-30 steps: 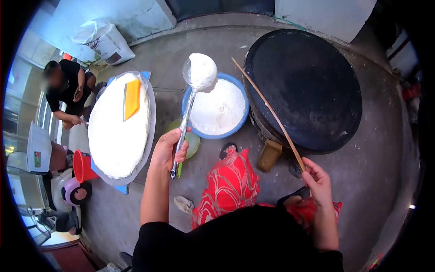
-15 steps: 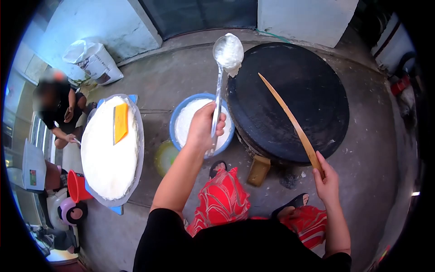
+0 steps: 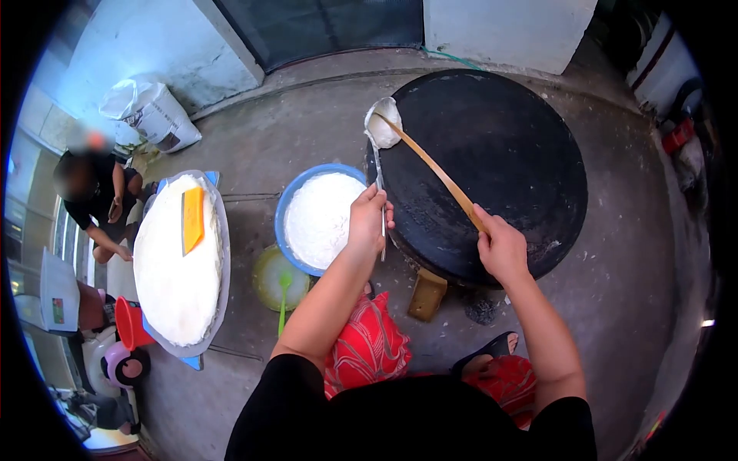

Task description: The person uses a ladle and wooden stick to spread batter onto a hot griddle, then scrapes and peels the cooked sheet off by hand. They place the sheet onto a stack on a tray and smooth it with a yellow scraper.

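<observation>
My left hand (image 3: 369,217) is closed around the handle of a metal ladle (image 3: 376,165). White batter (image 3: 387,123) fills the ladle's bowl, which is at the left rim of a large round black griddle (image 3: 492,169). In my right hand (image 3: 503,244) is a long, curved wooden spreader (image 3: 434,167); its thin tip reaches into the batter at the ladle's bowl. Left of the griddle stands a blue basin (image 3: 282,215) of white batter (image 3: 327,219), close beside my left hand.
To the left is a stack of thin white sheets (image 3: 173,284) with an orange scraper (image 3: 193,219) on top. A yellowish bowl (image 3: 265,300) holds a green spoon (image 3: 284,288). A crouching person (image 3: 100,192), white sack (image 3: 157,115) and red bucket (image 3: 132,324) are farther left.
The ladle has come down and its bowl turned toward the griddle. My right hand has moved up and left, bringing the spreader's tip from over the griddle to the ladle's batter.
</observation>
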`<act>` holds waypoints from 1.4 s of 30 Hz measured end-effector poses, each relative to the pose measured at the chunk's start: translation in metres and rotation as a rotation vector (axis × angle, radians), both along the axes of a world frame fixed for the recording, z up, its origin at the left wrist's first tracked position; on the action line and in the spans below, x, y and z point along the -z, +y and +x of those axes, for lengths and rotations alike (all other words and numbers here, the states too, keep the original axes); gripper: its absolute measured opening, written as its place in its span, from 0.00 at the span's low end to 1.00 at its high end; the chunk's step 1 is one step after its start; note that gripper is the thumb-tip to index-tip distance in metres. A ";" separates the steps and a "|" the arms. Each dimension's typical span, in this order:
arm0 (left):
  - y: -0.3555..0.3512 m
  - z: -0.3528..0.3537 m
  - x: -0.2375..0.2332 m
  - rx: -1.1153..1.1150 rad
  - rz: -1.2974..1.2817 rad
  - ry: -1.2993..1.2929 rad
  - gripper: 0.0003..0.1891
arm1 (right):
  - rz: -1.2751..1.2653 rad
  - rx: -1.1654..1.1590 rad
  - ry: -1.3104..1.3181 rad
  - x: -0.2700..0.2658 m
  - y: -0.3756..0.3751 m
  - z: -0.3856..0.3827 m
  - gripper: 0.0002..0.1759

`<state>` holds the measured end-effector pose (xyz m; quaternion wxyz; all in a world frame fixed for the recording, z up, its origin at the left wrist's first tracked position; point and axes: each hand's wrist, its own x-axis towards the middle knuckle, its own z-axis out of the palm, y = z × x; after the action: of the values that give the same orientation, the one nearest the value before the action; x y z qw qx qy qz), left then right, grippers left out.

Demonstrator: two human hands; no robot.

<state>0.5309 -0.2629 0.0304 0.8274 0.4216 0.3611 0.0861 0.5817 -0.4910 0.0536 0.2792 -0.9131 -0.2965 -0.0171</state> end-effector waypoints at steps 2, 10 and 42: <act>0.001 -0.004 0.000 -0.055 0.116 0.006 0.12 | 0.026 0.006 0.040 0.008 -0.003 0.001 0.25; 0.018 0.030 0.026 0.121 0.219 0.061 0.06 | 0.086 -0.004 0.099 -0.001 -0.016 0.009 0.24; 0.076 -0.149 0.009 -0.257 -1.156 -0.332 0.18 | -0.084 -0.071 -0.072 0.035 0.041 0.024 0.23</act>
<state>0.3824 -0.1873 0.0217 0.9502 -0.1612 0.2637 0.0398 0.6053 -0.4498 0.0188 0.2301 -0.9117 -0.3392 -0.0275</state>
